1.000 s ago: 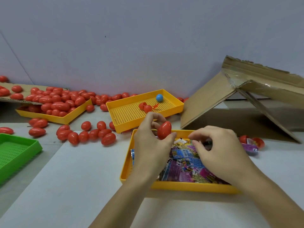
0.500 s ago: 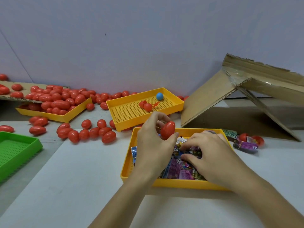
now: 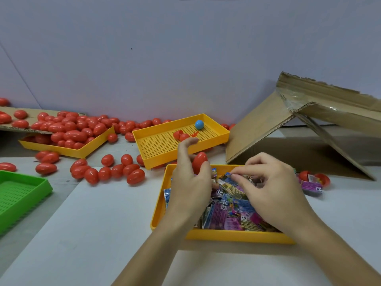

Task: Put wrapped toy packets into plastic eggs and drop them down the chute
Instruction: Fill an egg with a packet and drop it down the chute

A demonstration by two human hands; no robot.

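Red plastic shows between the thumb and fingers of the left hand [image 3: 190,178]: it grips one closed red plastic egg [image 3: 199,162] above the far left corner of the near yellow plastic tray [image 3: 237,237]. The right hand [image 3: 272,190] is curled down into that tray, its fingertips [image 3: 237,178] pinching at one of the colourful wrapped toy packets [image 3: 226,211] that fill it. The two hands are close but not touching.

As a judgement, this cycle is at its start: a packet is being picked, and the held egg is not yet opened or filled. The tray is full of packets, so much remains.

Behind it, a second yellow perforated tray [image 3: 162,149] holds an opened red egg shell [image 3: 181,135] and a small blue ball [image 3: 199,124]. Loose red eggs [image 3: 115,170] lie scattered towards the left edge of the tabletop [image 3: 92,223], more piled in a third yellow tray [image 3: 68,150], with a green plastic tray [image 3: 22,195] at the left edge. The brown cardboard chute [image 3: 257,129] leans at the far right; beside its foot lie an open egg [image 3: 313,178] and a purple packet [image 3: 310,186]. Whether any filled eggs have gone down cannot be told.
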